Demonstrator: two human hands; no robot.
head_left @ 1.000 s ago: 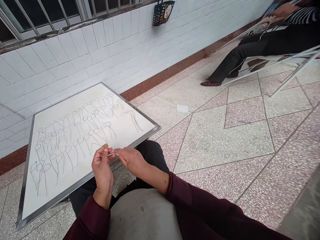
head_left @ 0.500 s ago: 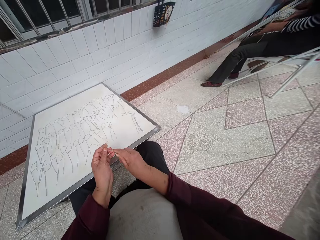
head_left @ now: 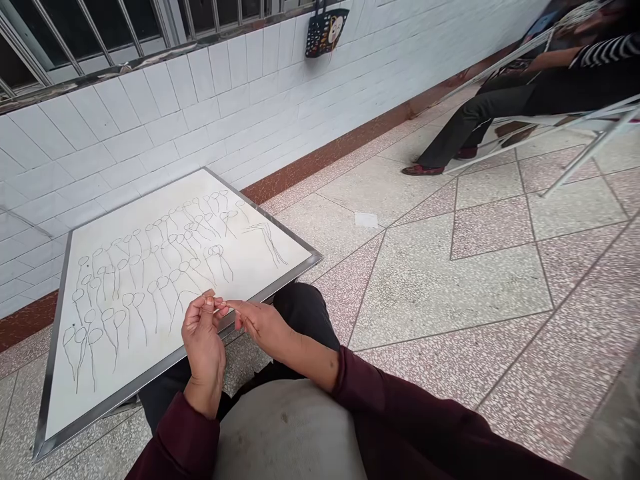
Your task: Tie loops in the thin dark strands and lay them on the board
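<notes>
My left hand (head_left: 204, 337) is closed in a pinch at the near edge of a white board (head_left: 165, 187) with a grey metal rim. My right hand (head_left: 264, 327) is closed as well, its fingertips meeting those of the left. Between them shows a short bit of something thin, like a wire; most of it is hidden by the fingers. Across the board lie several thin wires bent into a loop with a long tail, such as one looped wire (head_left: 94, 360). A few unlooped wires (head_left: 270, 243) lie together near its right corner.
The board rests over my knees (head_left: 305, 313), beside a white tiled wall (head_left: 250, 100) with a barred window. A dark patterned bag (head_left: 325, 32) hangs there. On the right another person (head_left: 465, 127) sits by a white metal frame. A white paper (head_left: 367, 220) lies on the floor.
The fingers of my right hand have curled in from a flatter, stretched pose, still against the left fingertips. My left hand stays almost in place. The seated person's arm has shifted slightly.
</notes>
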